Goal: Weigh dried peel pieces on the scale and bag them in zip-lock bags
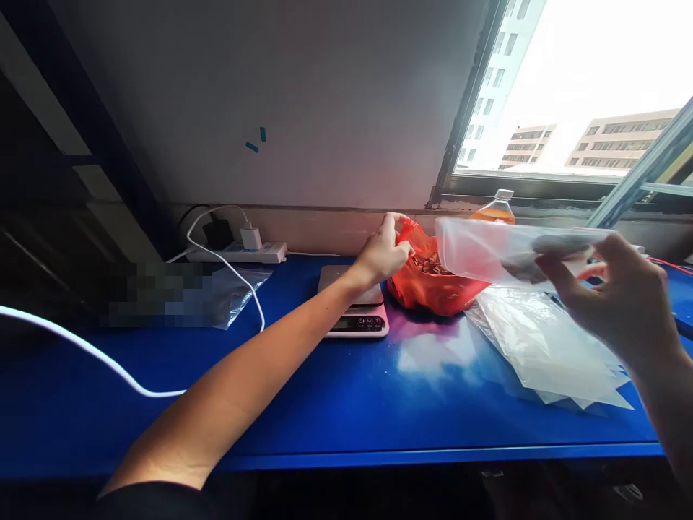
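Left hand (pixel 385 249) pinching red bag (pixel 441 295) by its rim. I see right hand (pixel 606 289) pinching translucent bag (pixel 471 249) alongside.

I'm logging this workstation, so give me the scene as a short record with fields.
Left hand: pinching the edge of the red bag
Right hand: holding a translucent bag, one end near the red bag
Scale: on the blue table, left of the red bag
Flat bags: overlapping pile, right of the red bag
Bottle: orange contents, beyond the translucent bag
Power strip: along the wall

A workroom, judging by the blue bench (pixel 325 404), digital scale (pixel 360 325) and stacked plastic bags (pixel 546 347).
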The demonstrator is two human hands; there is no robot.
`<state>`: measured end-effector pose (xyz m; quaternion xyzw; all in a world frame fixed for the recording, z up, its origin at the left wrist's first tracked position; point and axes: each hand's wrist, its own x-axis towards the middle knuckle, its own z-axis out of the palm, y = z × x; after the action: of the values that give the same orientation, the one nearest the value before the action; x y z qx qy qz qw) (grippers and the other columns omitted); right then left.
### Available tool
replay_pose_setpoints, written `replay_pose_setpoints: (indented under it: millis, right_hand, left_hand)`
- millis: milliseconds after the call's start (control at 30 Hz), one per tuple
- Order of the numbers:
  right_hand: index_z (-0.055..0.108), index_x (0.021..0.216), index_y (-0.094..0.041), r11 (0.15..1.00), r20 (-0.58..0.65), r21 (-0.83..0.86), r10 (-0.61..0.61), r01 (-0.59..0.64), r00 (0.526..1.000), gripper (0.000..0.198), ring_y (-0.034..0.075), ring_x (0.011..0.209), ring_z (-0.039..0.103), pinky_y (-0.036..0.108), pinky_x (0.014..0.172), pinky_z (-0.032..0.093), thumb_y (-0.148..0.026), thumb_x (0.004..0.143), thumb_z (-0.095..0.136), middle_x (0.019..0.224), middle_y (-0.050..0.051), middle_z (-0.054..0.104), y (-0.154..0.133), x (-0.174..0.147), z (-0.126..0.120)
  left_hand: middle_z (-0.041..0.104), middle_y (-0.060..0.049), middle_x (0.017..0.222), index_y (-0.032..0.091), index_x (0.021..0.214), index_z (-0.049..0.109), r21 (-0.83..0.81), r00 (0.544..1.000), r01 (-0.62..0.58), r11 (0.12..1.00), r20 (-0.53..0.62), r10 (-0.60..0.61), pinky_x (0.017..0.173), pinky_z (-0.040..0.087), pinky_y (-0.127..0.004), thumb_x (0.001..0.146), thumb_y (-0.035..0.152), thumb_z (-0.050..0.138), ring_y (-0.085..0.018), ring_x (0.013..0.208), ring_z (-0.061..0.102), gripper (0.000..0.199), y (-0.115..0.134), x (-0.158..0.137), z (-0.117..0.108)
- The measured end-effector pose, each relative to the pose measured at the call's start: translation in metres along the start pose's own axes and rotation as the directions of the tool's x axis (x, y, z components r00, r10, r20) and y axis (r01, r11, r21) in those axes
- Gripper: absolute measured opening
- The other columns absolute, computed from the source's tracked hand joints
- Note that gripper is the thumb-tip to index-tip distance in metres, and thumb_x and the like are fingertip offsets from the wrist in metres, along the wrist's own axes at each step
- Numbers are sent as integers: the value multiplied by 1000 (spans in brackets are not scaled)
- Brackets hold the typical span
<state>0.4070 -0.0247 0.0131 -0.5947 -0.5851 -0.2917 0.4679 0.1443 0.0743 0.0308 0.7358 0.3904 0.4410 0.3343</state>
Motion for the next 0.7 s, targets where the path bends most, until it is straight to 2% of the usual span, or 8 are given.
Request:
replay_pose_setpoints:
  millis: [33,100,167,267,367,500,600,700]
  right_hand:
    - [64,98,-23,990,71,-28,-139,142,988,22,21,78,63,34,65,49,-34,79,67,88,9,70,0,7,2]
    - [65,105,-23,937,199,5,-344,350,918,22,21,88,60,37,80,47,-29,85,61,94,9,70,-2,23,9]
    - [65,107,-24,896,330,37,-429,443,841,23,21,92,58,37,84,45,-22,86,58,100,9,69,-9,42,17]
    - [62,117,-20,873,468,100,-465,478,752,34,20,92,58,33,79,45,-15,85,55,107,11,68,-24,69,30]
    - [61,120,-12,898,479,56,-408,437,777,36,19,86,60,32,74,44,-18,84,56,104,13,69,-32,87,42]
    - [72,94,-15,901,454,1,-388,435,802,22,16,73,58,31,70,42,-17,85,52,87,9,70,-27,101,46]
    - [73,92,-15,902,334,-58,-386,427,860,26,14,71,57,29,69,41,-16,85,47,86,9,70,-25,105,44]
    - [73,95,-16,897,188,-162,-380,411,906,29,14,72,56,29,64,37,-19,85,45,86,9,69,-28,108,42]
  left_hand:
    - [63,-2,79,20,121,42,-30,1000,0,1000,8,1,75,48,-32,83,5,44,-17,76,62,42,0,0,-1]
    - [62,-1,78,21,123,39,-55,999,-20,998,25,22,71,47,-27,84,4,42,-14,71,60,42,2,-1,0]
    - [62,-1,80,20,122,39,-78,998,-55,995,34,58,69,46,-26,83,4,43,-13,71,59,42,3,-3,1]
    - [62,-3,88,20,121,40,-87,993,-111,990,26,114,70,46,-27,82,6,46,-13,75,58,42,0,-6,2]
    - [60,-4,92,19,123,40,-30,987,-162,986,14,163,75,47,-29,83,11,49,-15,79,58,42,-8,-12,-2]
    - [60,-5,100,19,123,41,114,973,-230,966,32,228,81,48,-33,80,13,54,-18,89,58,45,-16,-24,-13]
    - [62,-5,98,19,123,42,136,974,-225,965,57,219,76,49,-32,81,13,54,-17,85,60,45,-18,-32,-23]
    - [62,-5,99,19,122,42,141,975,-220,965,15,220,68,48,-29,82,14,54,-17,86,61,42,-18,-38,-32]
